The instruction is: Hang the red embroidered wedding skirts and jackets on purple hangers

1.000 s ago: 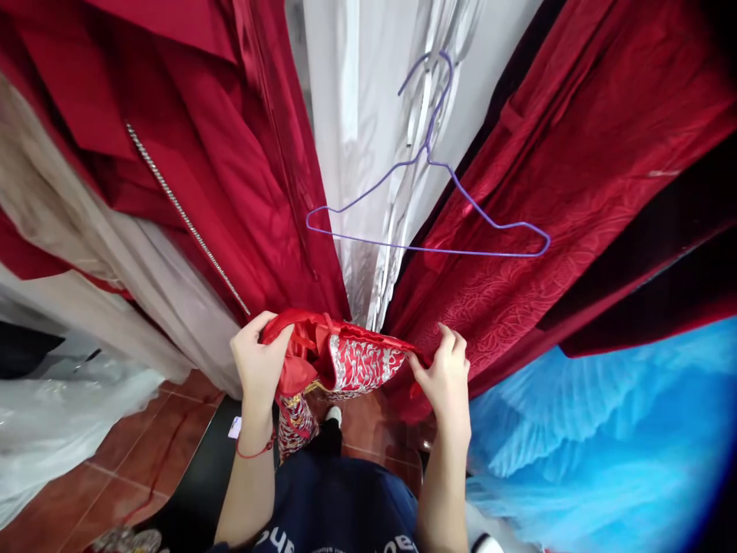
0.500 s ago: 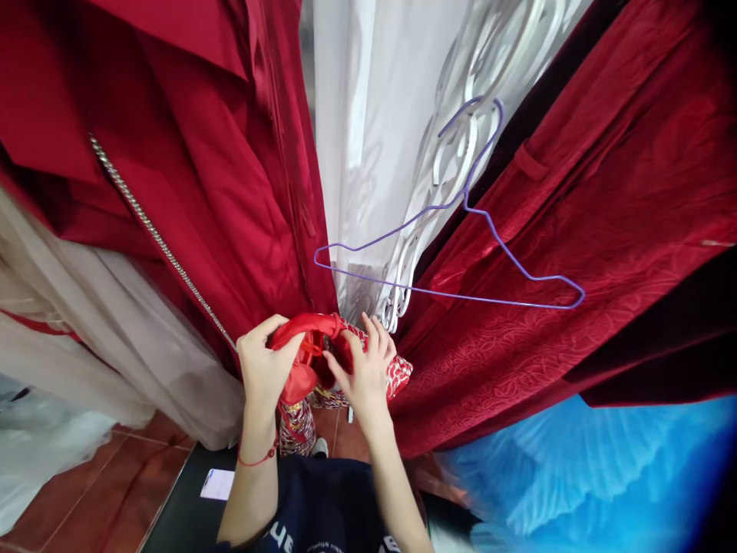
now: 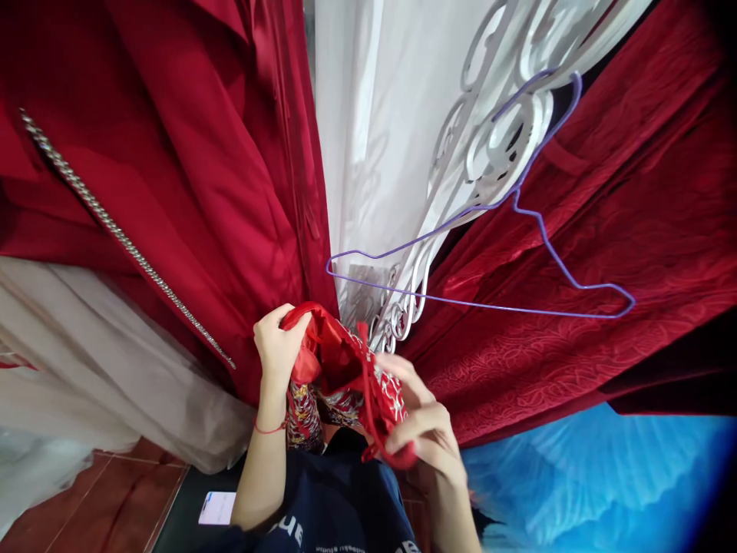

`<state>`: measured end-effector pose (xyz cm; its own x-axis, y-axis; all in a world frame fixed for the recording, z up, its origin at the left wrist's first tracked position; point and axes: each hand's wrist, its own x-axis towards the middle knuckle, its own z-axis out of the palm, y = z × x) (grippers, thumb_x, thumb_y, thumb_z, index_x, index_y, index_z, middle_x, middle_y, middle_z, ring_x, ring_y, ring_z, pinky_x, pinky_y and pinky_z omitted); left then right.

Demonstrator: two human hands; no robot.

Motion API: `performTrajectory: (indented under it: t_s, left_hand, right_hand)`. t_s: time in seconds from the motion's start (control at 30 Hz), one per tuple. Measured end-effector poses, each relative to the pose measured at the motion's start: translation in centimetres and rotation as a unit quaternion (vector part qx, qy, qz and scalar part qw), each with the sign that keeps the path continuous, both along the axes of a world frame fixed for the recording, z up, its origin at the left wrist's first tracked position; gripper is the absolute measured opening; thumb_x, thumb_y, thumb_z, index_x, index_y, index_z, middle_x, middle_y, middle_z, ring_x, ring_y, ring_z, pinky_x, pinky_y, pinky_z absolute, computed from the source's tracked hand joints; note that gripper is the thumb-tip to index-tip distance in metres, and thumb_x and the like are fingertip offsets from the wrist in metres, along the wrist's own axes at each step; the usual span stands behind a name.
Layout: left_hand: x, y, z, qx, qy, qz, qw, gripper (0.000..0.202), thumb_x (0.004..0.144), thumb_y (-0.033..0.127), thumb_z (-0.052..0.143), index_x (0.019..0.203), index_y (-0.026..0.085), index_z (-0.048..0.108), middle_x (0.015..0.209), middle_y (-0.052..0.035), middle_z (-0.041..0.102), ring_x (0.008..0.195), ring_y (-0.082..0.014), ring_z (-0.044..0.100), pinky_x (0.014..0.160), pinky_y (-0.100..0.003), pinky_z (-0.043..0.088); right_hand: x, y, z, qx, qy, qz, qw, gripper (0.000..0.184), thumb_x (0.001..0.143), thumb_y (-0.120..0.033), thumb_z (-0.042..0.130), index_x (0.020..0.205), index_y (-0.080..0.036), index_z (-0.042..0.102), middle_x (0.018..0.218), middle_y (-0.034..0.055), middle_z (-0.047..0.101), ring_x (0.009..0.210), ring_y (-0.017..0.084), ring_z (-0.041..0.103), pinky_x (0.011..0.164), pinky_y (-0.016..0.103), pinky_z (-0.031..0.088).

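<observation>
A red garment with a shiny red lining and a silver-patterned outer side [image 3: 339, 357] is stretched between my two hands in front of my body. My left hand [image 3: 281, 338] pinches its upper left edge between thumb and fingers. On the other side my right hand [image 3: 429, 422] has its thumb and fingers closed on the garment's right edge, slightly blurred by motion. Thin red ties dangle over the opening. The lower part of the garment, with gold, red and white patterning, hangs towards my legs. Above it a purple wire hanger [image 3: 472, 303] hangs bare.
The hanger hooks on a white scrollwork metal rack [image 3: 500, 146]. Dark red gowns [image 3: 230, 192] hang left and more red patterned fabric [image 3: 633, 253] right. A blue ruffled dress [image 3: 553, 476] is lower right. A phone [image 3: 217, 508] lies on a dark surface lower left.
My right hand has moved right and down, pulling the garment's opening wider. My left hand keeps its hold. The hanger now appears further right in view.
</observation>
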<state>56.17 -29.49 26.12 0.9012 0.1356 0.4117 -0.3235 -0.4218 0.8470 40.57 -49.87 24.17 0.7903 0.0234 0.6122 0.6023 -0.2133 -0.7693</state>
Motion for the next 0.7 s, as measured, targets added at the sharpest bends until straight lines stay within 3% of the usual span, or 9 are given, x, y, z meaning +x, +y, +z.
performTrajectory:
  t_s: [0.07,0.13,0.2,0.27,0.37,0.43,0.5,0.57,0.7]
  left_hand:
    - [0.8,-0.7,0.1,0.006,-0.004,-0.012,1.0,0.033,0.077,0.034,0.066,0.056,0.019,0.044,0.056,0.0056,0.036,0.056,-0.0089,0.034,0.055,-0.022,0.031]
    - [1.3,-1.7,0.3,0.014,-0.003,-0.03,0.999,0.035,0.076,0.035,0.066,0.056,0.019,0.043,0.056,0.0057,0.036,0.055,-0.009,0.033,0.055,-0.023,0.03]
    - [1.6,-2.7,0.6,0.022,0.001,-0.047,0.999,0.035,0.076,0.035,0.067,0.056,0.019,0.043,0.055,0.0057,0.036,0.055,-0.009,0.031,0.054,-0.023,0.029]
    - [2.1,-3.3,0.8,0.024,0.0,-0.06,0.998,0.035,0.076,0.035,0.067,0.056,0.019,0.043,0.055,0.0057,0.036,0.055,-0.0089,0.031,0.054,-0.023,0.029]
    - [3.2,-3.5,0.8,0.016,-0.008,-0.069,0.997,0.033,0.075,0.033,0.066,0.055,0.019,0.043,0.055,0.0056,0.035,0.054,-0.0087,0.033,0.053,-0.022,0.029]
    - [4.3,-3.5,0.8,0.012,-0.017,-0.074,0.997,0.033,0.074,0.033,0.067,0.054,0.019,0.044,0.054,0.0055,0.035,0.054,-0.0087,0.034,0.053,-0.022,0.03]
    - [5.4,-3.6,0.8,0.01,-0.023,-0.082,0.996,0.029,0.073,0.033,0.068,0.055,0.018,0.049,0.054,0.0052,0.04,0.054,-0.0091,0.038,0.054,-0.022,0.032]
    - [6.4,-3.9,0.8,0.006,-0.02,-0.091,0.996,0.024,0.071,0.034,0.069,0.059,0.018,0.057,0.055,0.0045,0.048,0.054,-0.0099,0.041,0.056,-0.022,0.036]
    - [7.8,-4.9,0.6,-0.014,-0.01,-0.094,0.995,0.022,0.068,0.037,0.073,0.064,0.017,0.064,0.056,0.0039,0.053,0.055,-0.0107,0.046,0.059,-0.022,0.041]
  right_hand:
    - [-0.3,-1.3,0.0,0.0,0.034,0.11,0.993,0.061,0.091,-0.069,0.04,0.061,-0.029,0.075,0.141,0.0,0.061,0.136,0.035,0.048,0.114,0.058,0.034]
    - [0.5,-1.0,-1.0,-0.004,0.085,0.084,0.993,0.059,0.093,-0.067,0.038,0.073,-0.029,0.078,0.14,0.0033,0.061,0.133,0.034,0.052,0.113,0.057,0.036]
    - [1.9,0.6,-3.0,-0.017,0.145,-0.093,0.985,0.042,0.091,-0.06,0.051,0.1,-0.026,0.075,0.141,0.0096,0.058,0.131,0.032,0.052,0.112,0.055,0.037]
    - [3.5,2.6,-5.7,-0.059,0.189,-0.33,0.923,0.056,0.078,-0.056,0.07,0.12,-0.019,0.063,0.134,0.0174,0.057,0.131,0.036,0.049,0.11,0.057,0.037]
    - [5.1,3.8,-9.5,-0.138,0.264,-0.473,0.829,0.059,0.078,-0.04,0.067,0.127,-0.011,0.053,0.135,0.0245,0.053,0.127,0.041,0.048,0.105,0.062,0.036]
    - [5.4,2.5,-11.3,-0.17,0.321,-0.493,0.79,0.055,0.077,-0.026,0.059,0.129,-0.009,0.052,0.137,0.0257,0.051,0.128,0.043,0.046,0.104,0.063,0.035]
    - [5.1,-0.2,-12.1,-0.159,0.371,-0.486,0.775,0.052,0.076,-0.022,0.054,0.128,-0.01,0.054,0.132,0.0242,0.055,0.124,0.041,0.05,0.101,0.06,0.039]
    - [4.6,-3.5,-12.2,-0.132,0.4,-0.458,0.783,0.044,0.08,-0.027,0.054,0.121,-0.013,0.059,0.119,0.0196,0.063,0.11,0.035,0.06,0.095,0.05,0.046]
    - [3.7,-8.4,-11.5,-0.109,0.435,-0.39,0.804,0.034,0.082,-0.05,0.059,0.087,-0.018,0.067,0.089,0.0084,0.071,0.086,0.025,0.066,0.08,0.033,0.052]
